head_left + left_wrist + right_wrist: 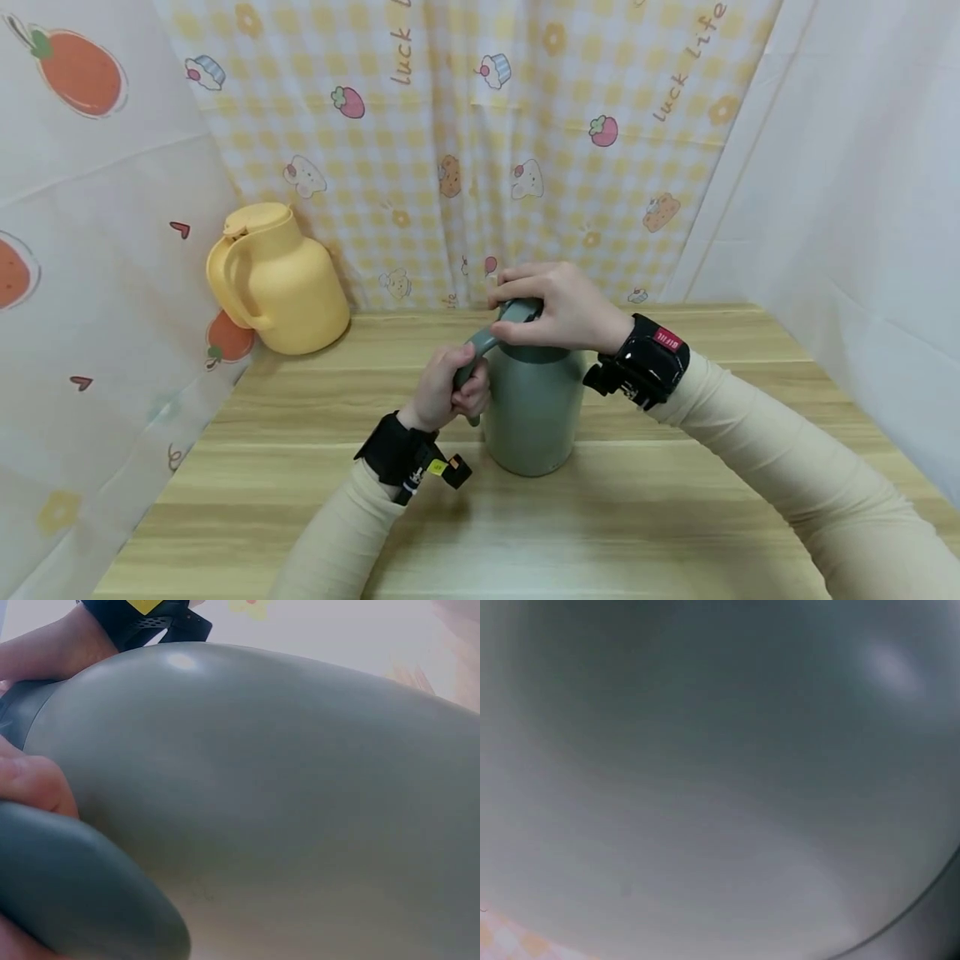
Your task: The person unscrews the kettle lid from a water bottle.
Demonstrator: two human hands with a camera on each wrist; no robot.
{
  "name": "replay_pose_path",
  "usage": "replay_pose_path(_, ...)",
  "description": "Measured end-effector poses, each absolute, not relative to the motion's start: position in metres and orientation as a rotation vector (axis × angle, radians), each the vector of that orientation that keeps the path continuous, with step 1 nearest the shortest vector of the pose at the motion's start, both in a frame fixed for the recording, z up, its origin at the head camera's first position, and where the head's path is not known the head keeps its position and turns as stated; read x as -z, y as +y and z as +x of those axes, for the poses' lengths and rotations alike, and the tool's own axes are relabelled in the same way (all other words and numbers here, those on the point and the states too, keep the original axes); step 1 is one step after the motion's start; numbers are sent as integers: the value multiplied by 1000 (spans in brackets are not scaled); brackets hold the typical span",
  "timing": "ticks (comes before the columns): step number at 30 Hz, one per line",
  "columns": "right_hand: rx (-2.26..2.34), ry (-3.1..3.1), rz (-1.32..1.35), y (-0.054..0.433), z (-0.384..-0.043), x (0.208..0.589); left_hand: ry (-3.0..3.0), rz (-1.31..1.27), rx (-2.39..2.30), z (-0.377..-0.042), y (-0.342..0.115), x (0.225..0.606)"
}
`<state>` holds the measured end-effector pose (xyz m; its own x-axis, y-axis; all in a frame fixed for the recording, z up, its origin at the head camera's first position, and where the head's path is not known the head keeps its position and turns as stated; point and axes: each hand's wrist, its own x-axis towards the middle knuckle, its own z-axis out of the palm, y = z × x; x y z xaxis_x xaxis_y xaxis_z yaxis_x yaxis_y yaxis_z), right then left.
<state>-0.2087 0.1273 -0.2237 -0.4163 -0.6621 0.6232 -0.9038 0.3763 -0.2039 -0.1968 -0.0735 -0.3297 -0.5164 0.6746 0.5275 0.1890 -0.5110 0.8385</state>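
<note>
A grey-green insulated jug [532,421] stands upright on the wooden table in the head view. My left hand [444,390] grips its side handle [483,340], fingers curled round it and thumb on top. Over the jug's top, my right hand [568,307] holds the lid [522,311], thumb on the near side and fingers across the far side. The hand hides much of the lid. In the left wrist view the jug's smooth body [285,787] fills most of the picture, with the handle's lower end [90,889] in front. Only the blurred jug wall [705,787] shows large in the right wrist view.
A yellow jug [300,287] with a handle stands at the back left of the wood-grain table [300,467], by the side curtain. A yellow checked curtain [465,133] hangs behind the table, and a white one [855,208] lines the right side.
</note>
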Motion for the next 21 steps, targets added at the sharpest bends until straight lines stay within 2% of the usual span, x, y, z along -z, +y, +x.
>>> replay_pose_path(7,-789,-2166,1466,134,-215,222,1326,1309,-2097,-197,-73,327)
replay_pose_path(14,-665,-2327,1403,133,-209,212,1463,1225,-2150,-193,-74,324)
replay_pose_path(17,-525,-2542,1264,130,-201,205,1492,1199,-2167,-190,-76,325)
replay_pose_path(21,-308,-2813,902,125,-181,196,1489,1193,-2156,-187,-76,327)
